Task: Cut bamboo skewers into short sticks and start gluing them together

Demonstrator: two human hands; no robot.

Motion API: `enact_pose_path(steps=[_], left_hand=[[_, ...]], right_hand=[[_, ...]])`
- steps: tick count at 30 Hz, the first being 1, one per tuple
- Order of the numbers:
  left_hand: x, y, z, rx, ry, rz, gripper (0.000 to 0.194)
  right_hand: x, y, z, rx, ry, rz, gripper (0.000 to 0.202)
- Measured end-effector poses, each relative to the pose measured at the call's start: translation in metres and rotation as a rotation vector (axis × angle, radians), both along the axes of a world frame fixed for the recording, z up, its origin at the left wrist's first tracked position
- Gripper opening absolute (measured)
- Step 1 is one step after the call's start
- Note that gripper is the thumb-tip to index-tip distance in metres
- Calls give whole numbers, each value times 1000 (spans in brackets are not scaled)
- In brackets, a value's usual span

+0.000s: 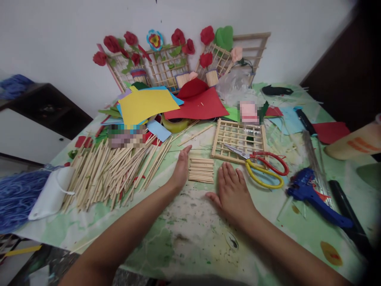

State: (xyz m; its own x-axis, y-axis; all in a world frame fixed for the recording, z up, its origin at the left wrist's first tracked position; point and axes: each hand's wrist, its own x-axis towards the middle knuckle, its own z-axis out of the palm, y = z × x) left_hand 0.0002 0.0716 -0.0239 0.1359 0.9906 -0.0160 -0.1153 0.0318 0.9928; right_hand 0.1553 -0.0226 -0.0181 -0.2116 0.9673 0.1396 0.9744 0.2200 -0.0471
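A small square panel of short wooden sticks (pixel 201 171) lies flat on the table between my hands. Along its left edge stands my left hand (pixel 180 169), on its side with the fingers straight and holding nothing. My right hand (pixel 233 188) rests palm down just right of the panel, fingers stretched and thumb apart. Beyond it lie scissors (pixel 251 159) with one red and one yellow handle, partly over a stick lattice frame (pixel 218 139). A large heap of loose sticks (pixel 110 171) spreads to the left of my left hand.
A blue hot glue gun (pixel 312 194) lies at the right, near a bottle (pixel 354 141). Yellow felt sheets (pixel 149 104) and red felt (pixel 199 104) are piled behind. Lattices with felt flowers (pixel 169 67) lean on the wall. Blue cord (pixel 20 194) bunches at far left.
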Motion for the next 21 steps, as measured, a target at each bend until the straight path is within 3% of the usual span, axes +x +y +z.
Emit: enact_pose_path(steps=[5,15,21], left_hand=[[5,-2,-2,49,43,14,61],[6,-3,1,-22,-56,-47,59],[2,0,3,9,-40,51,56]], right_hand=[[-5,-1,-4,-37,-3,8,86],[-6,2,-7,-78,18,19,92],[-1,10,-3,-41,30,-17,88]])
